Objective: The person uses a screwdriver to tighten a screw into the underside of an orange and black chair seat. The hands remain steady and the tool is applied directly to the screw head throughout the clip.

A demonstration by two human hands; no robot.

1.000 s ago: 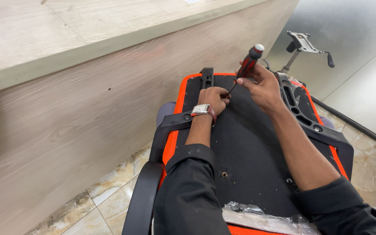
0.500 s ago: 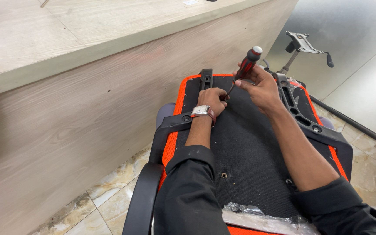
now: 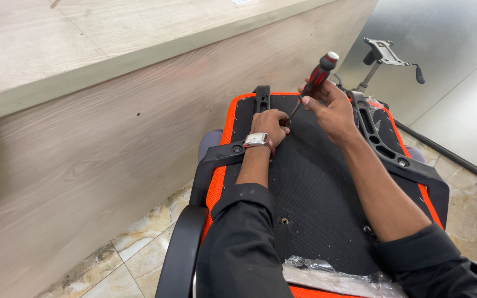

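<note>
- Barely shifted since a second ago: right hand [image 3: 335,107] and screwdriver [image 3: 314,83] at much the same spot on the upturned chair seat [image 3: 316,182], handle perhaps tipped a touch more upright.
- Right hand closed round the lower part of the red-and-black handle, fingers pressed together about it, grey cap end poking up and out past the thumb.
- Thin metal shaft slanting down and to the left from that grip, tip meeting the black underside just beside the left hand [image 3: 271,121].
- Left hand resting knuckles-up on the seat bottom, fingers curled together at the screwdriver tip; whether pinching a small screw or only steadying the tip, cannot tell.
- Wristwatch [image 3: 258,139] with a pale square face and dark red strap on the left wrist; both forearms bare below pushed-up black sleeves.
- Seat lying underside up: black fabric panel with orange mesh edging, a small screw hole [image 3: 285,221] near the middle, well apart from the hands.
- Black plastic armrest bracket [image 3: 385,149] running along the right edge, another black armrest [image 3: 194,221] along the left.
- Crumpled clear plastic wrap [image 3: 327,273] at the near edge of the seat, between the two sleeves.
- Grey metal chair mechanism with levers [image 3: 385,55] standing beyond the seat, near the grey wall.
- Wood-grain panel [image 3: 111,154] on the left, tiled floor [image 3: 133,254] beneath.
</note>
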